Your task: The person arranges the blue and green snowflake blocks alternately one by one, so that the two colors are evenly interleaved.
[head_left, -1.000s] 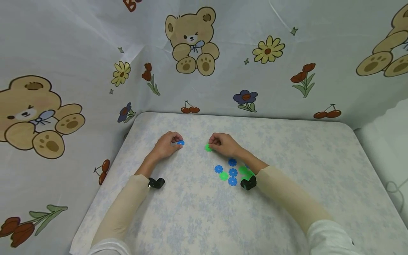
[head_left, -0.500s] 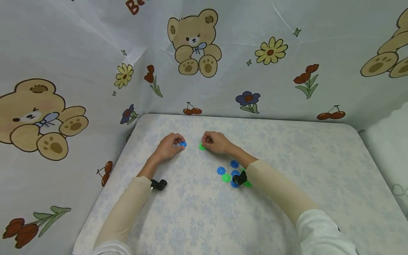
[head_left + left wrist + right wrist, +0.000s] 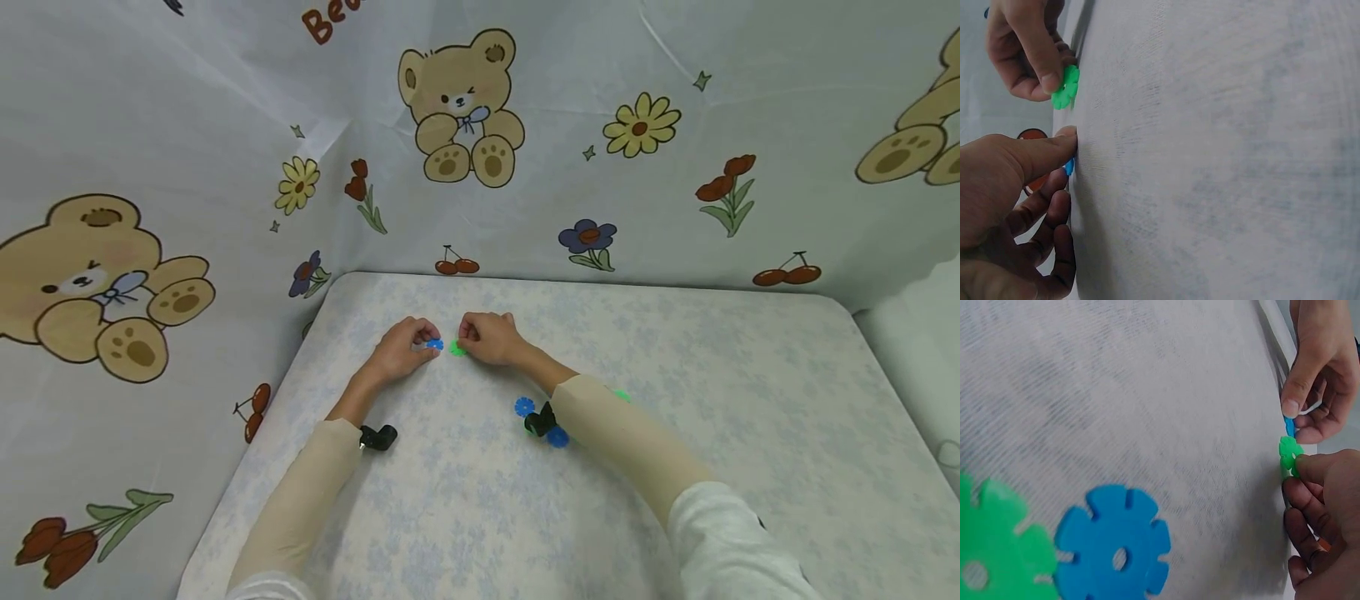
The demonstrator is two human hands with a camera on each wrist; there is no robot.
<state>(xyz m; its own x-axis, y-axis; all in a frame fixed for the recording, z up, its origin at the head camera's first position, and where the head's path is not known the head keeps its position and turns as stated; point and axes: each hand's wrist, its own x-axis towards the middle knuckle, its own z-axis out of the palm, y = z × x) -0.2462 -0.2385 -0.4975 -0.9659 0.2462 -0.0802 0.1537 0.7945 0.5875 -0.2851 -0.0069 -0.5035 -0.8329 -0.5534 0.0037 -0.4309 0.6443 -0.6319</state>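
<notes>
Toward ten o'clock on the table point(image 3: 420, 500), the left hand point(image 3: 400, 348) pinches a blue disc point(image 3: 435, 343) between thumb and fingers, while the right hand point(image 3: 491, 339) pinches a green disc point(image 3: 457, 348) at the blue one's three o'clock. Over the last second the right hand has come toward nine o'clock, narrowing the gap: the two held discs are now near each other, but not joined. Toward four o'clock from them, loose discs point(image 3: 525, 407) lie partly hidden by the right sleeve point(image 3: 637, 446).

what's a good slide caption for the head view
Left hand pinching a blue disc, right hand pinching a green disc.
</notes>
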